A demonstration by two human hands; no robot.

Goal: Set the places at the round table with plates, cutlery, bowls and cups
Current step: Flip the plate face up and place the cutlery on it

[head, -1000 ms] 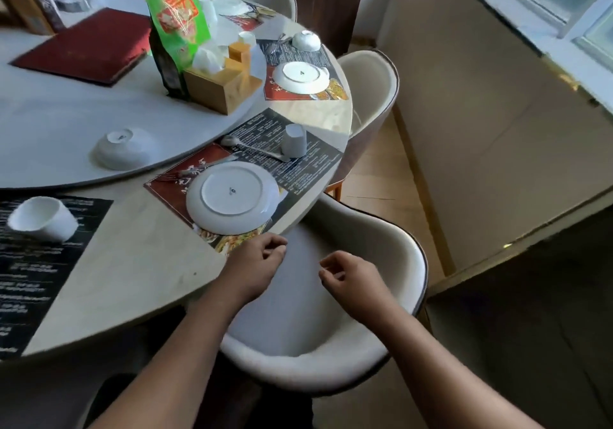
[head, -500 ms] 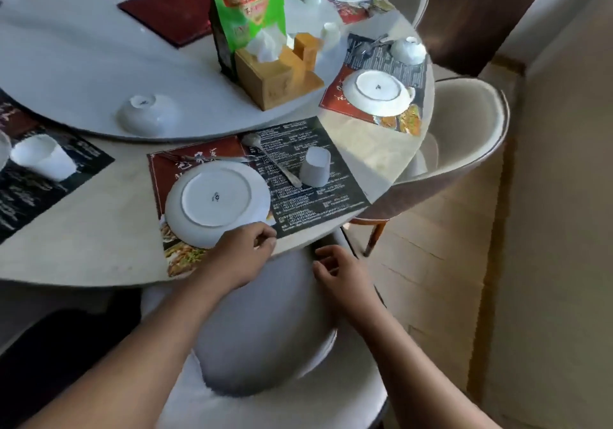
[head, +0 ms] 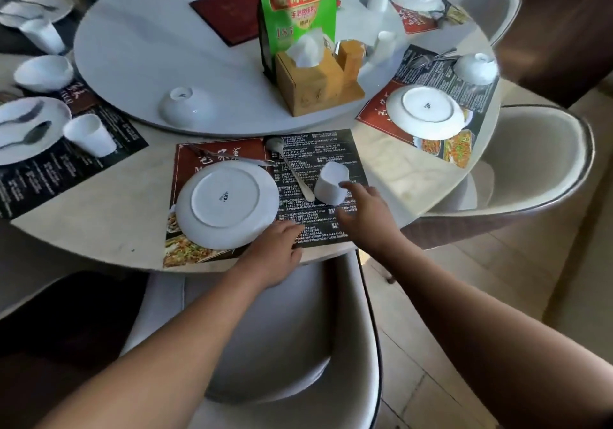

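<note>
1. Left hand (head: 275,244): the forearm is reaching in from the lower left. The hand is lying knuckles-up on the mat (head: 318,149), its fingers curling under right at the near rim of the plate (head: 227,204). Whether they are pinching that rim cannot be told.
2. Right hand (head: 365,211): it is stretching forward with fingers spread apart and holding nothing, the index tip touching the side of the cup (head: 330,183).
3. Cup: white, smooth and tapered, it is standing upside down on the mat's right half, just right of the metal spoon (head: 293,171).
4. Plate: white, glossy and round, it is lying face-down on the mat's left half, its foot ring showing.
5. Mat: a flat printed rectangle, it is lying at the near edge of the pale table (head: 99,216).
</note>
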